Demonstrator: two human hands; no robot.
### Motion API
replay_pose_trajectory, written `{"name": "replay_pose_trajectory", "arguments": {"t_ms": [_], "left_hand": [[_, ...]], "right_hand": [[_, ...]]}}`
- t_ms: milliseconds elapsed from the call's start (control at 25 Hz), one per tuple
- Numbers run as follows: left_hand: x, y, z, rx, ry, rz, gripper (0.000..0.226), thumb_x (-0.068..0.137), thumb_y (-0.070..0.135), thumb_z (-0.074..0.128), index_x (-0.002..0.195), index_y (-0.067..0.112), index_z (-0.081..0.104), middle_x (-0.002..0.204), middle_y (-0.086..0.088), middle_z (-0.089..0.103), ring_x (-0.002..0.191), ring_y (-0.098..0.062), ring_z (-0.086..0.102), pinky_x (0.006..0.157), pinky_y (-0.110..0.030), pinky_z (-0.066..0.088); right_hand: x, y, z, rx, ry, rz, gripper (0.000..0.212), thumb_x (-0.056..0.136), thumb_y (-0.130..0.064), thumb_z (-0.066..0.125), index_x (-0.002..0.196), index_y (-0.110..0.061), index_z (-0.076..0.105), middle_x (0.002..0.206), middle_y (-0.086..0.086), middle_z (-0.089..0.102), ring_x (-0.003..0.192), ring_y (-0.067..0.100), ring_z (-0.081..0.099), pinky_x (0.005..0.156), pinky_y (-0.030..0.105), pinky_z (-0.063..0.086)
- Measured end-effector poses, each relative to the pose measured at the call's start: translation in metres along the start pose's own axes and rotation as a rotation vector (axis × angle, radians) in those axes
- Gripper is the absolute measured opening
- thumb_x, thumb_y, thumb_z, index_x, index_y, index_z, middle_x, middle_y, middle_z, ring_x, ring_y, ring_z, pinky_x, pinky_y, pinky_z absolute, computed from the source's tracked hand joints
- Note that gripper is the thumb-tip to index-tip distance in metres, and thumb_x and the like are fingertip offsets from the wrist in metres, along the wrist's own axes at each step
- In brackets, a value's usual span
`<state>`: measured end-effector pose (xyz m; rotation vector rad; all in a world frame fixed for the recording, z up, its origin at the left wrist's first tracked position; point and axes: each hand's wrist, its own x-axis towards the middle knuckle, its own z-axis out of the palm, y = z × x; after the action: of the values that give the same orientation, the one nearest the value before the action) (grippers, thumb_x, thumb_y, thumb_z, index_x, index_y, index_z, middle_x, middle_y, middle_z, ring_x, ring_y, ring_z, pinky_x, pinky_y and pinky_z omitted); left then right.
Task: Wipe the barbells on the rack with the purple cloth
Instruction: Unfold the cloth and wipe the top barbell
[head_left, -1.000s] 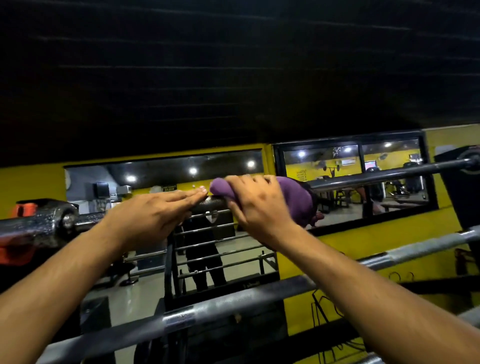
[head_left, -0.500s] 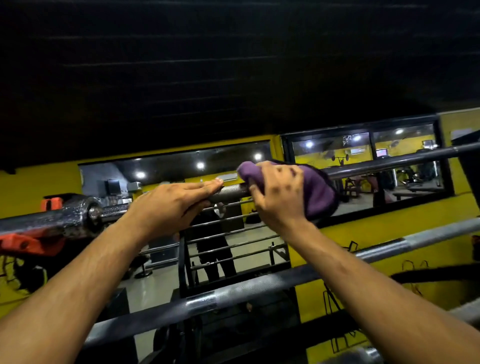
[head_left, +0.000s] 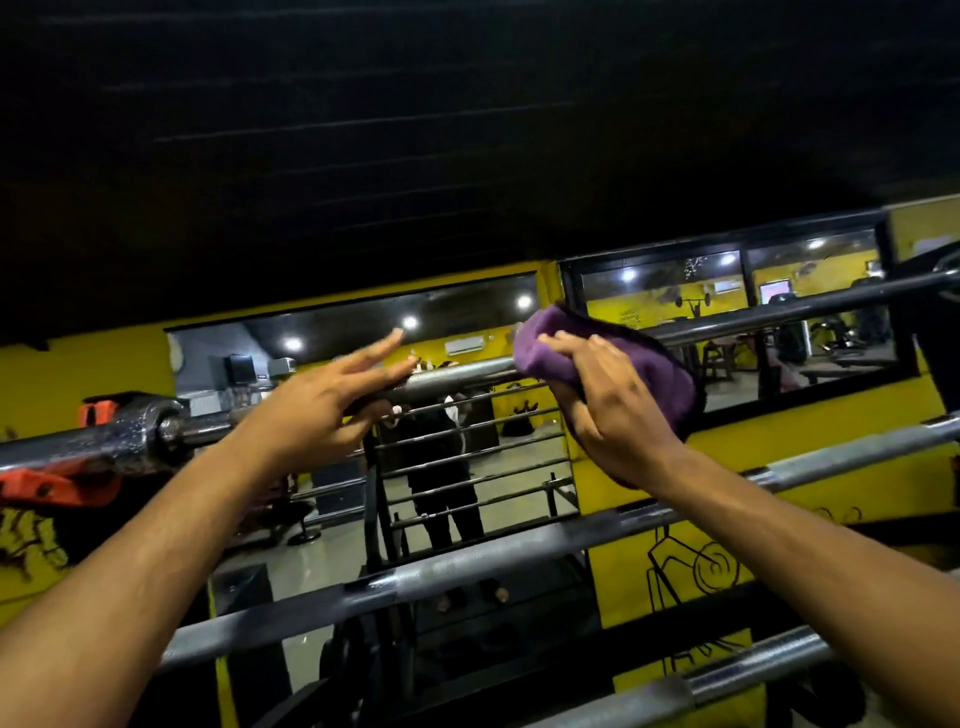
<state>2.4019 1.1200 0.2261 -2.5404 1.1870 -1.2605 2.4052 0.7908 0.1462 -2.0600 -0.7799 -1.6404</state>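
Observation:
The top barbell (head_left: 457, 375) runs across the view from lower left to upper right. My right hand (head_left: 608, 400) grips the purple cloth (head_left: 649, 364), which is wrapped round this bar right of centre. My left hand (head_left: 322, 410) is at the bar just left of the cloth, its upper fingers straightened and lifted off the steel, the lower fingers still near the bar. A second barbell (head_left: 467, 566) lies below both forearms, and a third barbell (head_left: 748, 670) shows at the lower right.
A wall mirror (head_left: 467, 467) behind the rack reflects the gym and a standing person. The top bar's thick sleeve (head_left: 104, 447) and an orange rack hook (head_left: 57, 488) sit at the left. Yellow wall behind; black ceiling above.
My left hand, which lay curled over the top bar, has opened and its fingers have lifted. My right hand with the cloth has slid a little to the right along the bar.

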Motion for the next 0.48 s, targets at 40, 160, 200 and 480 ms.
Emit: {"name": "replay_pose_trajectory", "arguments": {"t_ms": [40,160,200,480], "left_hand": [[0.005,0.020,0.002,-0.102,0.028,-0.027,0.069,0.093,0.050,0.050,0.155,0.043,0.021,0.166,0.018,0.008,0.148,-0.014,0.029,0.114,-0.041,0.037],[0.025,0.111,0.025,-0.227,0.027,0.020,0.086,0.088,0.069,0.050,0.158,0.040,0.008,0.166,0.019,-0.002,0.151,-0.003,0.008,0.120,-0.027,0.012],[0.034,0.139,0.039,-0.252,0.031,0.034,0.083,0.089,0.068,0.050,0.157,0.039,0.014,0.165,0.019,0.008,0.149,0.000,0.013,0.122,-0.028,0.013],[0.092,0.219,0.096,-0.794,-0.200,-0.233,0.025,0.093,0.047,0.063,0.112,0.030,0.066,0.103,0.012,0.071,0.096,-0.005,0.067,0.087,-0.041,0.055]], "right_hand": [[-0.004,0.001,-0.014,0.080,-0.072,-0.015,0.034,0.099,-0.023,0.051,0.132,-0.014,0.053,0.122,0.004,0.064,0.112,0.018,0.057,0.105,0.038,0.042],[-0.011,0.004,-0.054,0.256,-0.291,0.005,0.023,0.103,-0.030,0.043,0.123,-0.020,0.051,0.108,-0.007,0.054,0.095,0.008,0.055,0.082,0.025,0.046],[-0.013,0.008,-0.065,0.292,-0.343,0.012,0.022,0.103,-0.031,0.043,0.118,-0.017,0.053,0.106,-0.006,0.051,0.095,0.008,0.053,0.083,0.022,0.045],[-0.046,0.058,-0.137,0.381,-0.550,0.288,0.023,0.100,-0.029,0.056,0.122,-0.024,0.062,0.109,-0.011,0.068,0.103,0.008,0.065,0.088,0.032,0.054]]}}
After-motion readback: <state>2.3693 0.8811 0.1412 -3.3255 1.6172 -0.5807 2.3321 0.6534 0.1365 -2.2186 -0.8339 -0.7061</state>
